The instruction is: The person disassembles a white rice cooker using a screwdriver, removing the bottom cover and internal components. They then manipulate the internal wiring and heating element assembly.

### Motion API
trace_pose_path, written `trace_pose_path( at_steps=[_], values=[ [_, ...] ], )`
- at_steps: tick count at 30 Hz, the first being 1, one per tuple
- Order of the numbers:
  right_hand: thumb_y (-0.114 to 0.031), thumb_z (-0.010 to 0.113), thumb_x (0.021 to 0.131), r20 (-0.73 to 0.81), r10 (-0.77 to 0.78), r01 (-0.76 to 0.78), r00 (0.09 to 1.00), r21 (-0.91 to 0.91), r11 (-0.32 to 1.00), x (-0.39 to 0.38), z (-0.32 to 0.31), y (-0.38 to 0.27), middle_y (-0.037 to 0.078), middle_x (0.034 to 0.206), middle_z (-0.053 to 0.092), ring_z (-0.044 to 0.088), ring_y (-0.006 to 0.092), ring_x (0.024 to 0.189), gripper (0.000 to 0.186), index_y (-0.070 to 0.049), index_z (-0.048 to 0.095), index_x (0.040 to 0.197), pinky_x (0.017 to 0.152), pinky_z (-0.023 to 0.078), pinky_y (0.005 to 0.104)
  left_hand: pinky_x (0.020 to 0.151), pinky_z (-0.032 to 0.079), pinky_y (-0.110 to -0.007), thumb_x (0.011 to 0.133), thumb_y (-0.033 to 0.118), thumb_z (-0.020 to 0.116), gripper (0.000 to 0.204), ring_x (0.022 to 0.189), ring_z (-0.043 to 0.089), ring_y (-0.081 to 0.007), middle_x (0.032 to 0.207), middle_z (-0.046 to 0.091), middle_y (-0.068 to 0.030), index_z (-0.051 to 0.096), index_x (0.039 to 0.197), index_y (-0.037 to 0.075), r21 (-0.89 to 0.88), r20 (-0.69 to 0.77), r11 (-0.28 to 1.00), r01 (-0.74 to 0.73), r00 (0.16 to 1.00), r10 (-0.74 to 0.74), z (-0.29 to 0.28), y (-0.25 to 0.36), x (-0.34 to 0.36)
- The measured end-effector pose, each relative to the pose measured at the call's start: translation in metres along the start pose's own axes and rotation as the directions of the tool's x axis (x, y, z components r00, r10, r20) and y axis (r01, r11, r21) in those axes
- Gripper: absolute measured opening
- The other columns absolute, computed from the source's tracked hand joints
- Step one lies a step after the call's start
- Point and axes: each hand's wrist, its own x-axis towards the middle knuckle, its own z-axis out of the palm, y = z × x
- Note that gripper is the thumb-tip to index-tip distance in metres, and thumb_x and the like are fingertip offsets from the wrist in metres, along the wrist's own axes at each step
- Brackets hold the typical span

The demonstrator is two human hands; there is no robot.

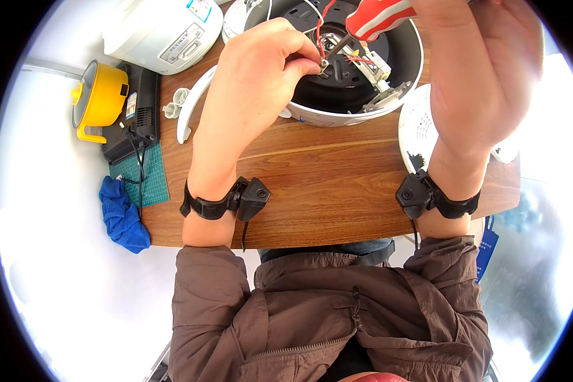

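A round appliance base (337, 120) with a white outer wall and a dark inside lies open on the table. My left hand (254, 76) reaches over its left side, thumb and forefinger pinched on a small metal wire terminal (325, 64) where a red wire (319, 37) ends. My right hand (484, 70) is closed round a screwdriver (382, 18) with a red and white handle. Its shaft slants down to the left, the tip close to my left fingertips; whether it touches the terminal is unclear. A metal bracket with a white part (379, 70) sits inside the base's right side.
Left of the base lies a curved white handle (194, 102). Behind stands a white rice cooker (165, 35). A yellow pot (105, 95), a black device (148, 114), a green cutting mat (156, 178) and a blue cloth (122, 216) occupy the left. A perforated white cover (417, 124) rests at right.
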Motion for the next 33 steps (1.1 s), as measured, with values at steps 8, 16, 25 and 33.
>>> trace_pose_path(
  at_steps=[8, 16, 25, 33],
  values=[
    [0.003, 0.069, 0.087, -0.048, -0.106, 0.108, 0.993, 0.030, 0.994, 0.007, -0.011, -0.015, 0.007, 0.082, 0.064, 0.060, 0.0167, 0.070, 0.013, 0.001, 0.071, 0.100, 0.063, 0.048, 0.0277, 0.072, 0.051, -0.030, 0.081, 0.000, 0.076, 0.010, 0.078, 0.067, -0.0211, 0.086, 0.070, -0.0066, 0.073, 0.091, 0.001, 0.039, -0.009, 0.999, -0.004, 1.000, 0.005, -0.001, 0.000, -0.003],
    [0.004, 0.070, 0.086, 0.019, -0.237, 0.237, 0.971, -0.189, 0.953, 0.011, -0.009, -0.053, 0.007, 0.081, 0.065, 0.060, 0.0169, 0.070, 0.013, 0.001, 0.072, 0.099, 0.064, 0.048, 0.0279, 0.071, 0.051, -0.032, 0.082, 0.001, 0.076, 0.010, 0.077, 0.067, -0.0235, 0.086, 0.069, -0.0089, 0.073, 0.091, 0.000, 0.004, -0.020, 1.000, 0.004, 1.000, -0.004, 0.000, -0.002, -0.002],
    [-0.008, 0.075, 0.080, 0.748, 0.167, 0.541, 0.643, -0.597, 0.592, 0.006, 0.040, -0.043, 0.003, 0.082, 0.065, 0.065, 0.0258, 0.069, 0.009, -0.008, 0.075, 0.089, 0.060, 0.053, 0.0359, 0.070, 0.051, -0.038, 0.081, 0.002, 0.075, 0.009, 0.078, 0.064, -0.0313, 0.083, 0.066, -0.0116, 0.072, 0.090, 0.001, 0.035, -0.070, 0.997, -0.072, 0.995, 0.074, 0.003, -0.010, -0.002],
    [-0.012, 0.073, 0.083, 0.717, 0.253, 0.623, 0.649, -0.693, 0.363, 0.001, 0.048, -0.026, 0.004, 0.083, 0.064, 0.068, 0.0285, 0.075, 0.006, -0.007, 0.070, 0.080, 0.062, 0.054, 0.0402, 0.071, 0.053, -0.040, 0.080, 0.002, 0.076, 0.007, 0.079, 0.066, -0.0316, 0.084, 0.069, -0.0122, 0.074, 0.086, 0.002, 0.051, -0.079, 0.996, -0.073, 0.994, 0.076, 0.005, -0.022, 0.003]
  ],
)
